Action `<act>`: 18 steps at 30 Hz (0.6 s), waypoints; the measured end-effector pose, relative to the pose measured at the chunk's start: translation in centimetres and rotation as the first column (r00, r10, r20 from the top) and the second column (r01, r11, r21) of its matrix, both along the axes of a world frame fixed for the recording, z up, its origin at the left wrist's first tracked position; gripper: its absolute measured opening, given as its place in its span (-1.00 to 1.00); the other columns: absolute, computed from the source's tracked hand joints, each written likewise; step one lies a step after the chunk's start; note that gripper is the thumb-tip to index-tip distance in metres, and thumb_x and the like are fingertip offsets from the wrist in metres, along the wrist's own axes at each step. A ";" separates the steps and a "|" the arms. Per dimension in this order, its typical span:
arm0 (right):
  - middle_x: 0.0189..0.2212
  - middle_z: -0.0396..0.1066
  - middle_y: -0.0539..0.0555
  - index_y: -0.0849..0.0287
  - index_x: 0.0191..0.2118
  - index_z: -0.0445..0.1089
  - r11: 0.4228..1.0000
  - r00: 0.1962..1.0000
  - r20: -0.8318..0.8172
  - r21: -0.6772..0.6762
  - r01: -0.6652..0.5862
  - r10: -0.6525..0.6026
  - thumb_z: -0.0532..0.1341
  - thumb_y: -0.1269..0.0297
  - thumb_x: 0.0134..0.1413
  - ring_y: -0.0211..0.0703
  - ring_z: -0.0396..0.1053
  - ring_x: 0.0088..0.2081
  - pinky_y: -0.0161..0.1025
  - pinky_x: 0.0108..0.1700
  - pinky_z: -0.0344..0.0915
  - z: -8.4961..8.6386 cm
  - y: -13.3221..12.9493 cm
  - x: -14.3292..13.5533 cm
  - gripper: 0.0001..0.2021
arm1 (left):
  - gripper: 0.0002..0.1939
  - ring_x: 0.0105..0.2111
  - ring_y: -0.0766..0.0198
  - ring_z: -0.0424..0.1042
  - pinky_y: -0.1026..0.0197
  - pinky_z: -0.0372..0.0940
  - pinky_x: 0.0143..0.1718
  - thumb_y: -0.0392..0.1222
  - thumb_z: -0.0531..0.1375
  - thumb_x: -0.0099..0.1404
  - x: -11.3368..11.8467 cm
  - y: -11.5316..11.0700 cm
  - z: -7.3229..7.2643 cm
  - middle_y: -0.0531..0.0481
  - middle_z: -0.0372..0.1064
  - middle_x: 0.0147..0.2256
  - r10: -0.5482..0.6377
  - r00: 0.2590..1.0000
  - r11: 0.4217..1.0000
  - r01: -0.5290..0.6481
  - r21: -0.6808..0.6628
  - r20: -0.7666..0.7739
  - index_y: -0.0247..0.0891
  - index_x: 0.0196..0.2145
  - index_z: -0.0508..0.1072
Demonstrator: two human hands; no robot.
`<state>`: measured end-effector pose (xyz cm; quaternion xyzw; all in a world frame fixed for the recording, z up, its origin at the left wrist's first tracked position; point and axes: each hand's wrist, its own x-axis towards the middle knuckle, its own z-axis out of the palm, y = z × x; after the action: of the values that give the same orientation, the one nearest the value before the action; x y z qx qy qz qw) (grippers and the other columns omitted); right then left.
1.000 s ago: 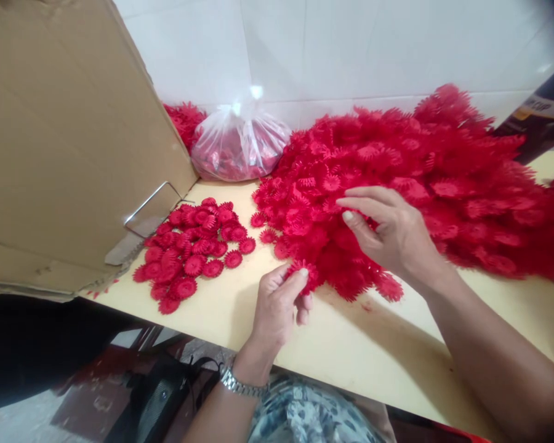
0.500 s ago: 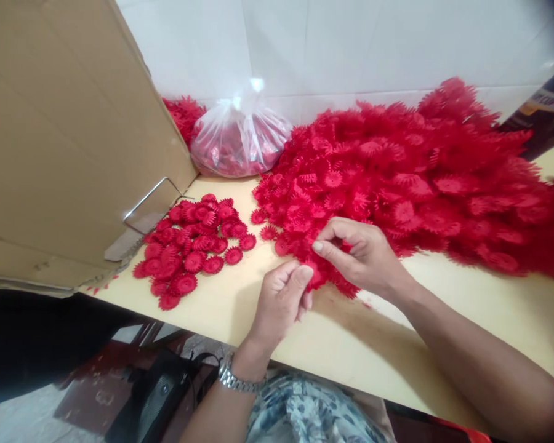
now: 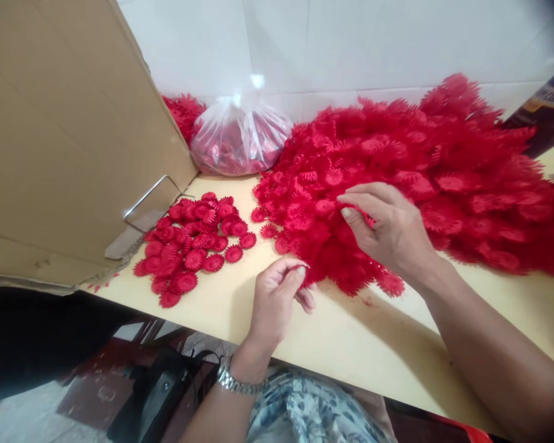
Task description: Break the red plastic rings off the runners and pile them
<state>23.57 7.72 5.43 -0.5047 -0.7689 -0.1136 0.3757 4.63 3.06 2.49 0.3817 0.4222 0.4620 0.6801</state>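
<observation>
My left hand, with a metal watch on its wrist, is closed in a pinch above the table; a sliver of something red shows at its fingertips, too small to name. My right hand hovers over the front of the big heap of red fringed paper pieces, its thumb and fingers apart with nothing seen between them. To the left of my left hand lies a smaller pile of compact red rosettes on the pale table.
A tied clear plastic bag of red pieces stands at the back by the wall. A large cardboard box with a bent wire beside it fills the left. A dark printed object leans at the back right.
My right hand has moved up and right, away from my left hand, and its fingers have spread. Some red pieces at the heap's front edge have shifted right. My left hand stays nearly in place.
</observation>
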 end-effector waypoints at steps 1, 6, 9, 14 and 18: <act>-0.24 0.45 0.15 0.16 -0.22 0.44 0.999 0.999 -0.017 -0.028 -0.038 0.038 0.09 0.35 0.14 -0.11 0.40 -0.21 -0.18 -0.18 0.36 0.1 -0.2 -0.4 -0.81 | -0.84 -0.73 0.43 0.30 0.40 0.19 -0.71 -0.17 0.17 0.18 0.0 0.0 0.0 0.12 0.31 -0.64 0.021 1.000 1.000 -0.021 0.010 -0.003 -0.30 -0.46 0.32; -0.28 0.46 0.11 0.14 -0.24 0.43 0.981 0.984 -0.093 -0.107 -0.163 0.153 0.09 0.37 0.15 -0.16 0.42 -0.23 -0.25 -0.20 0.36 0.5 -1.1 -1.8 -0.83 | -0.75 -0.74 0.46 0.24 0.41 0.14 -0.72 -0.07 0.16 0.20 -0.2 -0.2 -0.2 0.16 0.25 -0.65 0.048 0.999 0.998 -0.047 0.050 -0.016 -0.27 -0.50 0.25; -0.36 0.44 0.10 0.16 -0.33 0.41 0.935 0.949 -0.196 -0.210 -0.285 0.246 0.08 0.34 0.18 -0.19 0.39 -0.31 -0.27 -0.27 0.32 0.9 -1.8 -2.7 -0.83 | -0.69 -0.78 0.50 0.15 0.44 0.05 -0.77 0.01 0.16 0.19 -0.1 -0.3 -0.2 0.20 0.17 -0.70 0.056 0.997 0.998 -0.055 0.036 -0.047 -0.25 -0.52 0.23; -0.44 0.36 0.03 0.19 -0.36 0.33 0.756 0.842 -0.392 -0.399 -0.519 0.372 0.19 0.23 0.10 -0.27 0.30 -0.40 -0.32 -0.38 0.23 0.5 -2.7 -4.1 -0.87 | -0.64 -0.80 0.51 0.07 0.45 0.00 -0.82 0.09 0.17 0.16 0.1 0.1 -0.2 0.22 0.10 -0.72 0.123 0.980 0.992 -0.116 0.051 -0.155 -0.26 -0.56 0.26; -0.46 0.32 -0.01 0.20 -0.36 0.28 0.655 0.798 -0.524 -0.496 -0.570 0.297 0.22 0.31 0.05 -0.30 0.28 -0.43 -0.35 -0.40 0.22 -0.2 -2.9 -4.6 -0.90 | -0.62 -0.79 0.50 0.08 0.44 -0.01 -0.82 0.12 0.14 0.17 0.1 0.0 -0.6 0.19 0.13 -0.70 0.143 0.968 0.989 -0.129 0.078 -0.206 -0.27 -0.54 0.31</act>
<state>18.93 4.85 5.21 -0.4088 -0.7671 0.3515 0.3476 4.76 3.08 1.92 0.4201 0.5022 0.4777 0.5857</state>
